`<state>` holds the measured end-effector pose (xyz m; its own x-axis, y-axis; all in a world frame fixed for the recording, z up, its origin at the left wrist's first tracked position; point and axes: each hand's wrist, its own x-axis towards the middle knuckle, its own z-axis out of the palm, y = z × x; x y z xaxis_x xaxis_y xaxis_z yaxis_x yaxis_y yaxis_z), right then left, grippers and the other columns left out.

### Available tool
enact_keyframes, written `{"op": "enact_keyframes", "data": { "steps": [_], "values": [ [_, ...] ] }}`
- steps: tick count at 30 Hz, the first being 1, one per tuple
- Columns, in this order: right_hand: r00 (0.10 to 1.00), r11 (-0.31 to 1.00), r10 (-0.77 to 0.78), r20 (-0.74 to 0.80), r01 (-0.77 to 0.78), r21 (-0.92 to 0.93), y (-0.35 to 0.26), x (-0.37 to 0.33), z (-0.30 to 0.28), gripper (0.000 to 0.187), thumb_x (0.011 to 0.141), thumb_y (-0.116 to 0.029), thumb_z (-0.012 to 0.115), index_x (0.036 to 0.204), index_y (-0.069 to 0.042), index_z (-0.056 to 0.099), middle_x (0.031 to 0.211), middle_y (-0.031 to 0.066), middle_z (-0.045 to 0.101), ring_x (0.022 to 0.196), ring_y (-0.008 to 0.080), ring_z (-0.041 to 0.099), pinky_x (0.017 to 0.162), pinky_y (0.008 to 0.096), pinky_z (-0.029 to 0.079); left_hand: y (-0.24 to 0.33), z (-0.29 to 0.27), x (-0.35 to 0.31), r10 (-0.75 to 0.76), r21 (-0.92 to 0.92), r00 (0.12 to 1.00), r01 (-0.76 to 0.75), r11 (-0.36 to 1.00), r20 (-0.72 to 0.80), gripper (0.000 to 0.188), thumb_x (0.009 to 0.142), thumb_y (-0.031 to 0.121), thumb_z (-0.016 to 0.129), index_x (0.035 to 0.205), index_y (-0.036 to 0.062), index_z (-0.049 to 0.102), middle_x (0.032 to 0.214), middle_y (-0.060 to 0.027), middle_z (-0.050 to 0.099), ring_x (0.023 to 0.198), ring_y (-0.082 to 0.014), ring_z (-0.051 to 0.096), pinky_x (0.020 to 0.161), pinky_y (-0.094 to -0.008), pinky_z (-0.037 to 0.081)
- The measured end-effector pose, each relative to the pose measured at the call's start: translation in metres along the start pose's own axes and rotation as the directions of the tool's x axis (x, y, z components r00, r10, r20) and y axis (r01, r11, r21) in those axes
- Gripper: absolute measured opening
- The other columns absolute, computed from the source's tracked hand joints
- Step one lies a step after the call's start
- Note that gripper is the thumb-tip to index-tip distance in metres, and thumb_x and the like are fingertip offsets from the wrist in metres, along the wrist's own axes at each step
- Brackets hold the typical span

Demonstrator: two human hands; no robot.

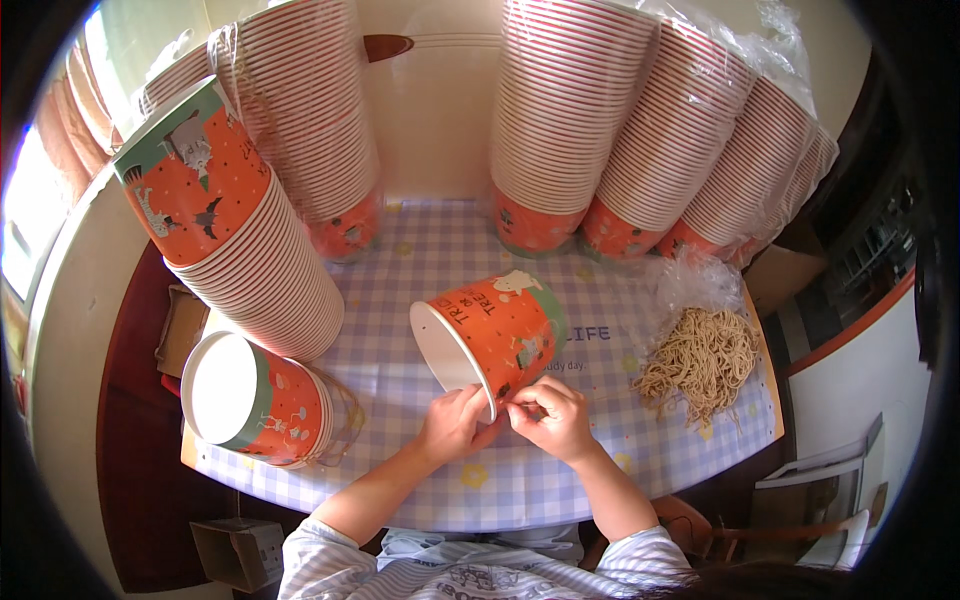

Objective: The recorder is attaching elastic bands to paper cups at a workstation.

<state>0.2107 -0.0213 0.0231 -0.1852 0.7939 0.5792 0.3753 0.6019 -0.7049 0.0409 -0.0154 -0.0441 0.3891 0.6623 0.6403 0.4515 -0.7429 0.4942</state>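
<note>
An orange paper bucket point(490, 330) with a white rim and a green band lies tipped over the middle of the table, its mouth facing left. My left hand point(455, 425) is closed on the near part of its rim, with fingers partly inside. Pressed together in a pinch, the fingers of my right hand point(552, 415) touch the bucket's outer wall just below the rim. What they pinch is too small to make out. Right of the bucket lies a heap of beige cords point(700, 365).
A checked tablecloth point(420, 500) covers the table. Tall stacks of nested buckets point(570, 110) in clear plastic line the back. At the left stand an unwrapped stack point(265, 270) and a short tipped stack point(285, 410) with cords beside it. A cardboard box point(240, 550) sits below.
</note>
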Motion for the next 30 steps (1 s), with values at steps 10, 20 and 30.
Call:
{"op": "enact_keyframes", "data": {
  "steps": [10,20,30],
  "values": [
    [0.996,0.999,0.013,0.085,-0.016,0.029,0.003,-0.002,0.000,0.013,0.067,0.001,0.068,0.076,-0.002,0.060,0.072,0.0058,0.060,0.059,0.0139,0.061,0.053,0.0247,0.050,0.003,-0.006,0.002,0.031,-0.236,0.999,-0.041,0.971,-0.044,0.033,0.071,-0.003,0.055,0.104,0.0016,0.052,0.071,-0.0092,0.055,0.057,-0.0275,0.054,0.051,-0.0345,0.044],
    [0.985,1.000,-0.003,0.170,-0.002,0.027,0.002,-0.001,-0.003,0.012,0.069,-0.005,0.069,0.076,-0.002,0.060,0.072,0.0061,0.059,0.062,0.0165,0.062,0.056,0.0267,0.051,0.013,-0.012,0.007,-0.041,-0.192,0.996,0.025,0.981,-0.081,0.020,0.070,-0.004,0.059,0.089,0.0045,0.057,0.069,-0.0082,0.057,0.052,-0.0259,0.057,0.046,-0.0332,0.045],
    [0.989,0.973,-0.049,0.139,0.079,-0.215,-0.001,0.003,0.003,0.025,0.077,-0.027,0.064,0.074,-0.006,0.051,0.067,0.0064,0.057,0.059,0.0238,0.059,0.051,0.0339,0.048,0.028,-0.018,0.022,-0.082,-0.051,0.996,0.080,0.996,-0.037,0.017,0.067,0.005,0.061,0.084,0.0073,0.057,0.078,-0.0073,0.058,0.060,-0.0266,0.060,0.049,-0.0354,0.049]
  ]
}}
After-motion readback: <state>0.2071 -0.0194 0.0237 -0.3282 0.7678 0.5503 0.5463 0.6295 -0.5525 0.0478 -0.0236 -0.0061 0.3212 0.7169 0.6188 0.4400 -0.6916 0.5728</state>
